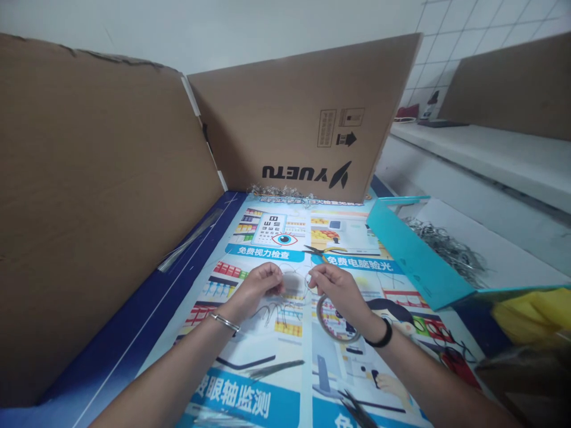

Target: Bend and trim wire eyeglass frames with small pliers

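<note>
My left hand [263, 282] is closed in a pinch above the printed sheet. Facing it, my right hand [332, 285] pinches a thin wire [307, 279], whose fine curve spans faintly between both hands. Below my right wrist lies a grey ring-shaped roll [322, 321], partly covered by the hand. Just beyond the fingers rest pliers with yellow handles [328, 252]. Several bent wires [272, 312] lie under my left hand, and a bundle of straight wires [276, 368] is nearer to me. A dark pointed tool [357, 410] is at the bottom edge.
Cardboard panels [285, 119] wall off the back and left. A teal box [414, 255] at right holds a tangle of wire pieces [446, 246]. Clear, glinting small pieces [281, 191] line the back panel. Wire strips [190, 241] lie left; a yellow bag [535, 315] sits right.
</note>
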`<state>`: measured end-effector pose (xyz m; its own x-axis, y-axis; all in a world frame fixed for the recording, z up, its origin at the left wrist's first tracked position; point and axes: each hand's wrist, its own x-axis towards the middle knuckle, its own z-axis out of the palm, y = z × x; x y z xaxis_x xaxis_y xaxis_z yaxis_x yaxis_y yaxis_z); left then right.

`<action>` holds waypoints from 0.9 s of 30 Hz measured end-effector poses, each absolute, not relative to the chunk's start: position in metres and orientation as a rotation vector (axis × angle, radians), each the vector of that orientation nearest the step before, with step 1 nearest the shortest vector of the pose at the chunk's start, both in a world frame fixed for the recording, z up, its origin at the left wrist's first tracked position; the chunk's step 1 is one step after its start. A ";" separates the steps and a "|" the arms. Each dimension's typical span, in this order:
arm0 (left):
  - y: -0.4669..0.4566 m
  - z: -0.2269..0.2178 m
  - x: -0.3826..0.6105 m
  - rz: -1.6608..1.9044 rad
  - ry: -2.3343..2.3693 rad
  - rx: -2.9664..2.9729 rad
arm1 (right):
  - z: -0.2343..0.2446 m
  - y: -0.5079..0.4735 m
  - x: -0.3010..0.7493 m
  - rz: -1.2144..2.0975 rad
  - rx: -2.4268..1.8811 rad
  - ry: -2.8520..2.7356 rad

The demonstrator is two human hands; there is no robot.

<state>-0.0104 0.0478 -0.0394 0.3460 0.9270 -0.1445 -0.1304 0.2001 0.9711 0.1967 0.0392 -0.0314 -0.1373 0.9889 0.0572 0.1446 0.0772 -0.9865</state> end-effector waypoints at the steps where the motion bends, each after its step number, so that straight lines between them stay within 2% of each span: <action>1: 0.048 -0.039 -0.010 0.907 0.924 1.106 | -0.031 0.039 0.197 1.174 -1.205 -1.452; 21: 0.046 -0.036 -0.009 0.906 0.928 1.119 | -0.039 0.038 0.196 1.087 -1.180 -1.513; 27: 0.046 -0.038 -0.010 0.902 0.930 1.134 | -0.039 0.037 0.196 0.942 -1.225 -1.536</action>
